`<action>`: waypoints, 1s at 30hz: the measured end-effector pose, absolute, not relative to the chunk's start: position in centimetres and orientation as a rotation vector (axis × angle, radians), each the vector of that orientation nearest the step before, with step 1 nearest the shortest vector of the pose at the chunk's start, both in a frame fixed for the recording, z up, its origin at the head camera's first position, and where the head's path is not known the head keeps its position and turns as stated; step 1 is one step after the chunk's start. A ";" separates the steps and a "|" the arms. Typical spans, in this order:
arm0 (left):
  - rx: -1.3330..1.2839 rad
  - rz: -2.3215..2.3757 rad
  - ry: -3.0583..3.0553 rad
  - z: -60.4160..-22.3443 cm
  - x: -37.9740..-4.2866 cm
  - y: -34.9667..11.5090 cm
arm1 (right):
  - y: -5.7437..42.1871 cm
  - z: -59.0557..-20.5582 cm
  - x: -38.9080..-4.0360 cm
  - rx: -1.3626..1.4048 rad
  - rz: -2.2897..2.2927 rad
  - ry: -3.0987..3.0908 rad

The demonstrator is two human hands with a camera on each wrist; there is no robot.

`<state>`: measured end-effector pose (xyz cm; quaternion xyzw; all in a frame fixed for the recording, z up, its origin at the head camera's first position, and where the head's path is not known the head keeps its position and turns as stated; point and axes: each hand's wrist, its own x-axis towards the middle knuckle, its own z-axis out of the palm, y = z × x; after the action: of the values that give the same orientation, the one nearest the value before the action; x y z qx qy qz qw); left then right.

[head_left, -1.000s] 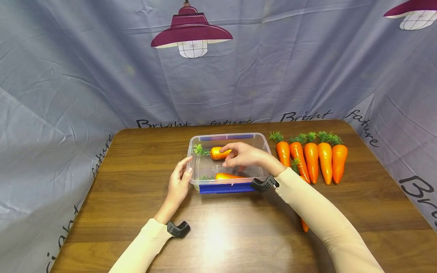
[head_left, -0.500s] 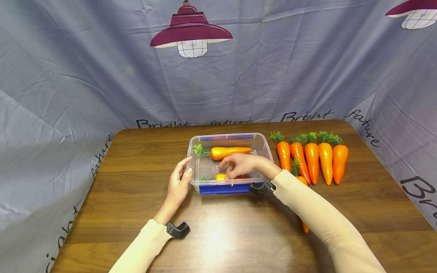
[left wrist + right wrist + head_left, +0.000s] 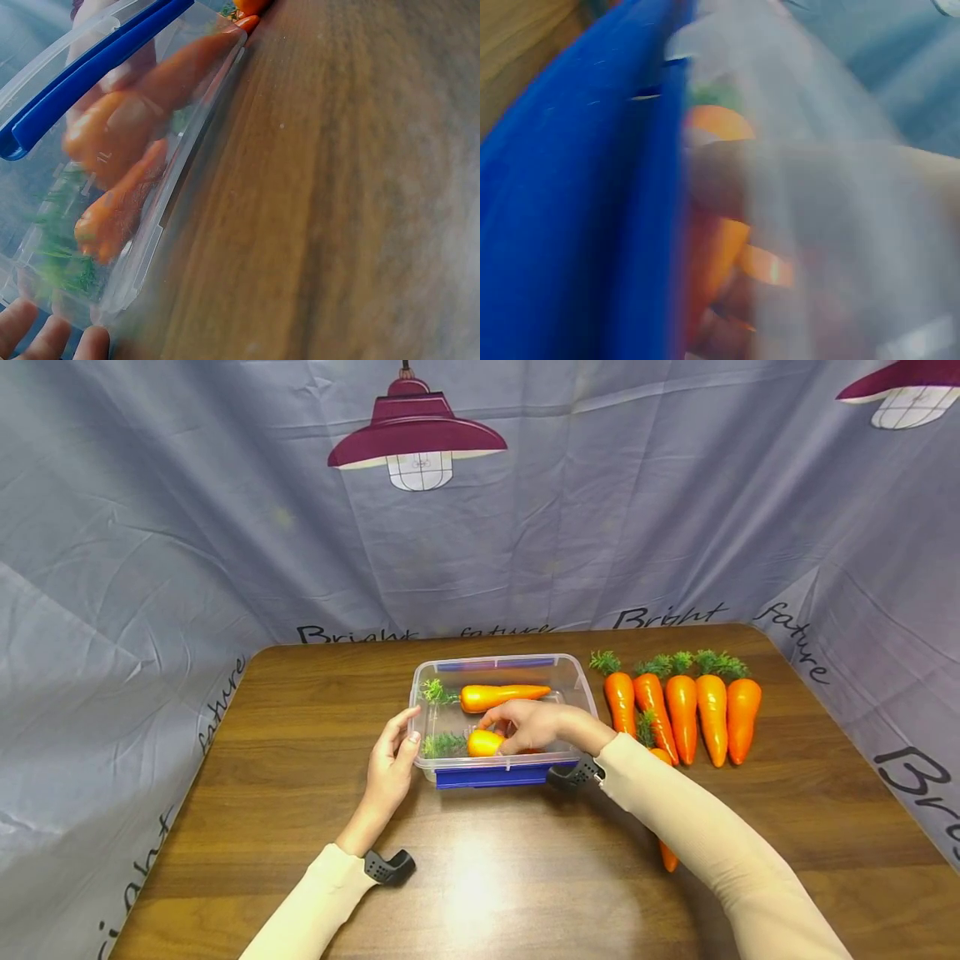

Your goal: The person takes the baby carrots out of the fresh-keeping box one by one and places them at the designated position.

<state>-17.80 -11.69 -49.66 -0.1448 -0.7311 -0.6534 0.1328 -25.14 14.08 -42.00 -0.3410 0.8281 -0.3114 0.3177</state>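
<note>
My right hand [image 3: 532, 727] reaches into a clear plastic food container [image 3: 577, 756] with blue clips and grips the nearer carrot [image 3: 483, 744] around its body. The thumb and fingers hide much of that carrot; its leafy top points left. Behind it lies a second carrot [image 3: 495, 697], also with its greens to the left. My left hand [image 3: 392, 758] rests against the container's left end, thumb at the front corner and fingers along the rim. Through the wall, the left wrist view shows the gripped carrot [image 3: 94, 131]. The right wrist view is blurred, with a blue clip [image 3: 562, 195] up close.
Several carrots [image 3: 682, 714] stand in a row to the right of the container, greens toward the back. Another carrot [image 3: 669, 857] is nearer, mostly covered by the right sleeve [image 3: 697, 827]. A grey printed curtain [image 3: 480, 568] hangs behind the wooden table [image 3: 315, 710].
My right hand has left the back carrot, come down toward the front one and closed around it. The front carrot's top now shows higher. My left hand stays at the container's end.
</note>
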 end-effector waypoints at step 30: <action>-0.428 -1.916 -2.103 -49.5 -17.7 -11.7 | 32.1 -37.6 -17.9 -0.283 -2.167 1.885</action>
<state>-17.73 -11.71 -49.54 -0.1475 -0.7246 -0.6602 0.1318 -17.88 32.10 -37.62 -0.0972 0.6479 -0.7446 0.1276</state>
